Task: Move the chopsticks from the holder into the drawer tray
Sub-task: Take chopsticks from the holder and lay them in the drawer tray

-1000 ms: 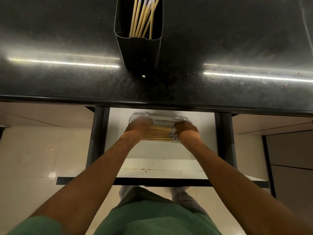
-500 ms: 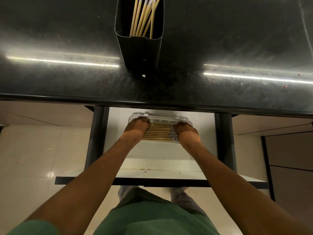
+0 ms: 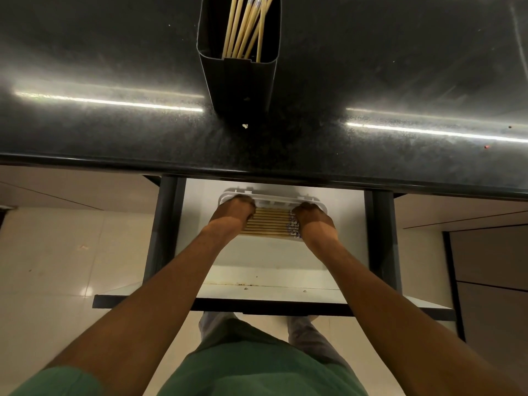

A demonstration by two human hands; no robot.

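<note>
Roughly half done: both hands, left hand [image 3: 233, 211] and right hand [image 3: 313, 218], grip curled on the row of pale bamboo chopsticks [image 3: 268, 222] in the white plastic drawer tray [image 3: 274, 199], while several sticks [image 3: 245, 27] wait in the dark metal holder [image 3: 238, 81] on the black counter [image 3: 114, 132].

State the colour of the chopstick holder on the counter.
Black or very dark grey; the holder shows in the head view.

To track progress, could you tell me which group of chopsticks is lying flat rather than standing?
The chopsticks in the white tray in the open drawer, between both hands, lie flat; those in the black holder stand upright.
</note>
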